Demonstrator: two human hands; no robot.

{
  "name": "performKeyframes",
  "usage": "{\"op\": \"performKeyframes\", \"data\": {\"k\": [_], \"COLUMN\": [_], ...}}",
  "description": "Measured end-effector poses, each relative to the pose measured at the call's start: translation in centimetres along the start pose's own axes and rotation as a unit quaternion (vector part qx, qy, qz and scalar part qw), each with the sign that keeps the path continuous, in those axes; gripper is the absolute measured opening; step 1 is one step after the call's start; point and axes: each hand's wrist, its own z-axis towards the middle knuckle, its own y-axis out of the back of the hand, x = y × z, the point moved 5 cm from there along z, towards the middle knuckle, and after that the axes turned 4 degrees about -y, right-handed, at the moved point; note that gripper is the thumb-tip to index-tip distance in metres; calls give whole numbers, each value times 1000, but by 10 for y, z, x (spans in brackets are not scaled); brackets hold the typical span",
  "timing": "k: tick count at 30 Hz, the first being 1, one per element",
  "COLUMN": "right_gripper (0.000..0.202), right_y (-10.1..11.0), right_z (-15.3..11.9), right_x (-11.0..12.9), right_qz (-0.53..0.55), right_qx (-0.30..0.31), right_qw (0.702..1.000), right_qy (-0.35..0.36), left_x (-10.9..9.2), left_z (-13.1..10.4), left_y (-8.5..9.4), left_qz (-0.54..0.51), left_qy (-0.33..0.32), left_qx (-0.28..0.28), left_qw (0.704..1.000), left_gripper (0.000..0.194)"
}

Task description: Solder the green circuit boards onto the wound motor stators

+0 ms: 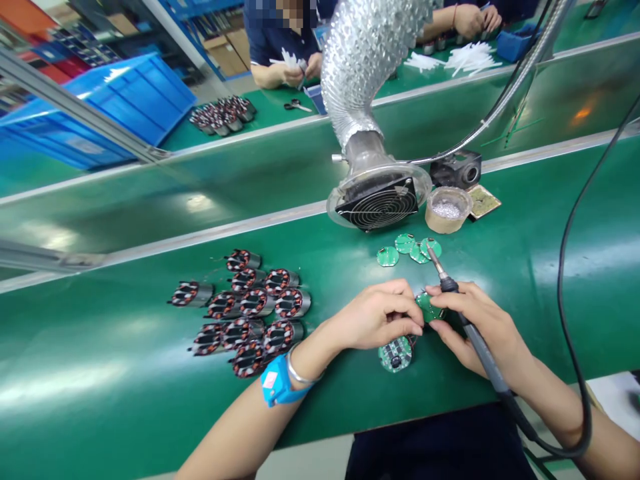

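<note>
In my right hand (485, 320) lies a soldering iron (475, 340), its bare tip angled up and away to the left. The thumb and fingers of that same hand touch a small round green circuit board (431, 307). From the other side, my left hand (383, 313) is closed in a pinch at the board's left edge; its fingertips partly hide what is between them. Just below my left fingers rests another round board (395, 353) with components and thin wires beside it. Several bare green boards (405, 243) lie farther up on the bench. A blue wrist strap (281, 381) circles my left wrist.
Several motor stators with copper windings (255, 302) stand at left. A fume extractor (380, 200) hangs overhead, near a solder tub (447, 208), a sponge tray (484, 201) and an iron stand (457, 169). The iron's cable (563, 293) loops at right. Co-workers' hands (300, 70) work beyond the divider.
</note>
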Motion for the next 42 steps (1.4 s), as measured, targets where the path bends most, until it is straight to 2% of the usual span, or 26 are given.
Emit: {"op": "performKeyframes", "data": {"k": [4,7,14,17,20,22,27,33,38,42], "right_gripper": [32,33,38,37,37,38,34,30,40,52], "right_y": [0,-1,3,10,11,9,5,2,23,45], "right_z": [-1,-2,1,5,9,9,8,4,-4,-14], "right_x": [-1,-2,4,14,22,23,22,17,18,31], "right_qz": [-2,1,27,16,-19,-24,-1,-12,5,5], "right_qx": [1,-1,-20,-54,-58,-49,-53,-62,-81,-61], "right_qw": [1000,1000,999,997,996,996,997,998,997,998], "right_qy": [-3,2,8,44,67,66,46,27,-17,-19], "left_x": [-3,-4,-6,-10,-10,-7,1,-1,-6,-6], "left_z": [1,3,12,13,10,7,-4,-5,-3,-4], "left_y": [-1,-2,-9,-10,-9,-10,-9,-13,-15,-16], "left_qz": [6,-3,13,30,14,-6,-44,-23,31,21], "left_qy": [-21,-23,66,64,68,77,93,74,73,72], "left_qx": [20,21,-62,-66,-67,-77,-150,-158,-169,-180], "left_qw": [1000,1000,996,995,995,994,983,984,982,981], "left_gripper": [18,12,13,15,16,14,10,5,6,5]}}
